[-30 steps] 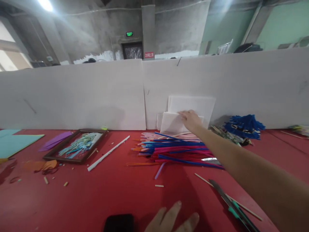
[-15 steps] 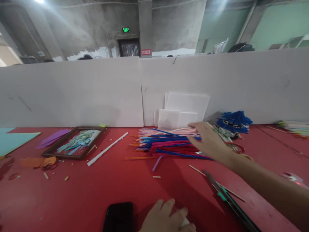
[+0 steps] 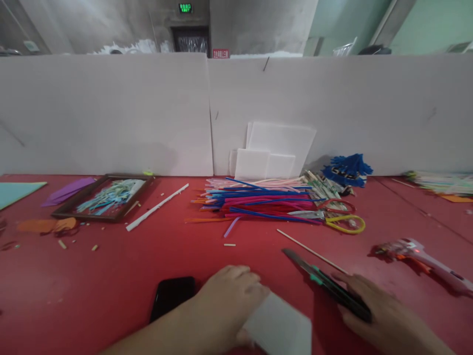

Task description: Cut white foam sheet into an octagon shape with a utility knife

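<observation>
- Left hand (image 3: 232, 305), lower center of the frame: fingers curled closed on the edge of the white board piece (image 3: 283, 325).
- White board piece: located at bottom center, tilted, to the right of the left hand.
- Right hand (image 3: 377, 315), lower right: fingers partly bent, set on both sides of the knife (image 3: 332, 291) handle; whether the grip is closed cannot be told.
- Knife: blade directed to the upper left, green part between blade and handle.
- Thin wooden stick (image 3: 310, 250): lies diagonally just above the knife.
- Black phone (image 3: 173, 296): on the red surface (image 3: 148, 266), left of the left hand.
- Pipe cleaners (image 3: 258, 199): bundled at center, with scissors (image 3: 345, 223) at their right end.
- Glue gun (image 3: 421, 259): right side of the frame.
</observation>
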`<state>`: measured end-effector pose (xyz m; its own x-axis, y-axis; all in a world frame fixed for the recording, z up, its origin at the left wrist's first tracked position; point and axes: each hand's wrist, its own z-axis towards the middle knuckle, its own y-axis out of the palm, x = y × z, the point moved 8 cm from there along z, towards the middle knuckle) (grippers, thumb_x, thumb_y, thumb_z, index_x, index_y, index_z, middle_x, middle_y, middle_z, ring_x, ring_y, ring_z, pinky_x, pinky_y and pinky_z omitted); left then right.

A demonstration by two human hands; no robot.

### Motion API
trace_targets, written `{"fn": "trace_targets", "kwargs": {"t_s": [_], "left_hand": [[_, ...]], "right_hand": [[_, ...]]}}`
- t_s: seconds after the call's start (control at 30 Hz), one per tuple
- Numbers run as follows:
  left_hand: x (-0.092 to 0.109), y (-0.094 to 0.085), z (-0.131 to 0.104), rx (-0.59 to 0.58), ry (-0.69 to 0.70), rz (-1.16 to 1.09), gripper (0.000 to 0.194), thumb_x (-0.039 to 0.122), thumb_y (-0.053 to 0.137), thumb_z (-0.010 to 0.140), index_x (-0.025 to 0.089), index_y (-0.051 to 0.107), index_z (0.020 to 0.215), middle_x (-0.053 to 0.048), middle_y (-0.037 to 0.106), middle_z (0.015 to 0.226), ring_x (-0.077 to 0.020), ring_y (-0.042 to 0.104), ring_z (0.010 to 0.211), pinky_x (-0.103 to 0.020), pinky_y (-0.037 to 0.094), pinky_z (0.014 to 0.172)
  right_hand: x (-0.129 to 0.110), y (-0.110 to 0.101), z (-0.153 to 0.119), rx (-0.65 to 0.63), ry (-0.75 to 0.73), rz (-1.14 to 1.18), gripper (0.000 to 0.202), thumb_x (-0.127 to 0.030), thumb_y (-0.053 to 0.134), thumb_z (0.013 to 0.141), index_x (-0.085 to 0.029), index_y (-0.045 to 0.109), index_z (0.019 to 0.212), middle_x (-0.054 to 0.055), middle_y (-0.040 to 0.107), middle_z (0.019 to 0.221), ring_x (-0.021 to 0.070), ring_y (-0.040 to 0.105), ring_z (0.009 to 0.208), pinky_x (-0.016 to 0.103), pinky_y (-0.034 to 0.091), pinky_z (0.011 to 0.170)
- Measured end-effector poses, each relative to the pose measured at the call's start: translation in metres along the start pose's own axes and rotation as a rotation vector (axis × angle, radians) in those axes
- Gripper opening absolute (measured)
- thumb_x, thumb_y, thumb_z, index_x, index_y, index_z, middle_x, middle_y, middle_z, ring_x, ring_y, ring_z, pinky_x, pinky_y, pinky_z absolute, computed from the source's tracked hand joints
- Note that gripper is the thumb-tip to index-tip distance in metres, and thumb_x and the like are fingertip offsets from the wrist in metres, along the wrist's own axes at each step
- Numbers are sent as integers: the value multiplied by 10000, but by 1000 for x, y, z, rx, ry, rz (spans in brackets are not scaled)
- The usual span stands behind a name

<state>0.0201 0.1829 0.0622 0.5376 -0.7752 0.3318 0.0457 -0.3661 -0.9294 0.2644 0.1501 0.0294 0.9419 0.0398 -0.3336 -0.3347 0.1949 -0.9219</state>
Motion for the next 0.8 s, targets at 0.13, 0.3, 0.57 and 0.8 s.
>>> {"fn": "trace_targets", "kwargs": {"t_s": [0.13,0.3,0.57,0.8], "left_hand": [[-18,-10,-2,59,-338,66,723,428,832,698,164,539,1304,-156,590,1264,-329,584,1116,-467,507,924],[-24,-15,-3,90,-457,129,658,387,812,737,130,552,1284,-185,600,1222,-355,592,1106,-504,535,868],[3,-6,-3,96,-123,268,410,80,641,813,101,629,1223,-236,413,1497,-380,387,1391,-539,404,1082],[34,13,2,101,-4,303,341,270,520,951,105,653,1219,-178,596,1341,-326,582,1232,-422,550,945]], "right_hand": [[-25,-6,19,-92,44,168,196,-391,498,731,-244,593,821,40,681,721,217,659,619,318,514,551],[-62,9,44,-305,109,512,457,-483,468,847,-213,454,1216,-55,568,580,175,578,471,286,452,455],[-74,22,49,-470,106,774,430,-415,517,860,-194,502,1227,-27,638,614,177,645,585,288,498,571],[-69,17,30,-449,67,605,583,-393,494,887,-280,461,1458,82,709,1194,236,721,935,361,597,768]]}}
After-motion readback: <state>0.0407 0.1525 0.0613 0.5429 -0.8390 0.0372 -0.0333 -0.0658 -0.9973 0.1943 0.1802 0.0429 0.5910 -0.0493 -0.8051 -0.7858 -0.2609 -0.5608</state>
